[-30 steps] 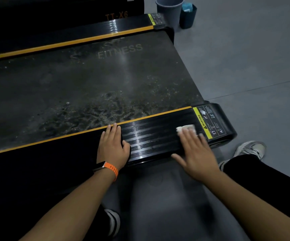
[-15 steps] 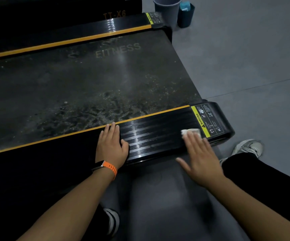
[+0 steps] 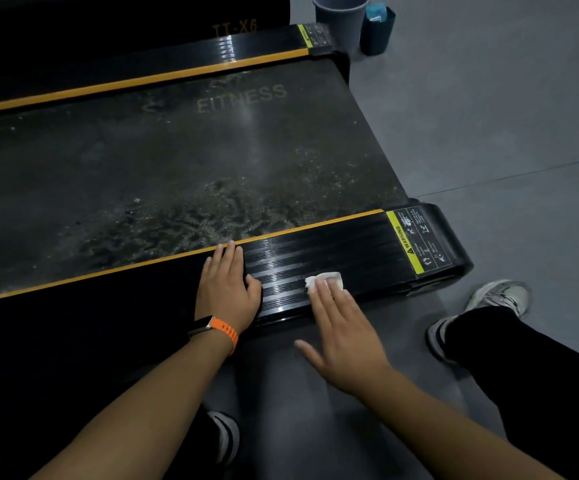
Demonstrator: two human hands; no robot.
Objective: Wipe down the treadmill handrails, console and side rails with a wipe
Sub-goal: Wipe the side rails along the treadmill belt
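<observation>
The right grip [image 3: 345, 327] lay flat and open, fingers straight and thumb spread, its fingertips pressing the white wipe [image 3: 329, 276] onto the near side rail [image 3: 333, 247]. The wipe sat on the ribbed black rail, between the left grip [image 3: 227, 285] and the yellow warning label [image 3: 416, 244] at the rail's end. The left grip rested palm down on the same rail, fingers straight and together, reaching the orange stripe beside the dusty belt [image 3: 177, 168]. An orange band [image 3: 227, 332] circled the left wrist. Across the belt ran the far rail [image 3: 142, 77]. Beyond it a grey bucket [image 3: 341, 19] and a teal tub [image 3: 376, 32] stood side by side on the floor [image 3: 489, 116].
</observation>
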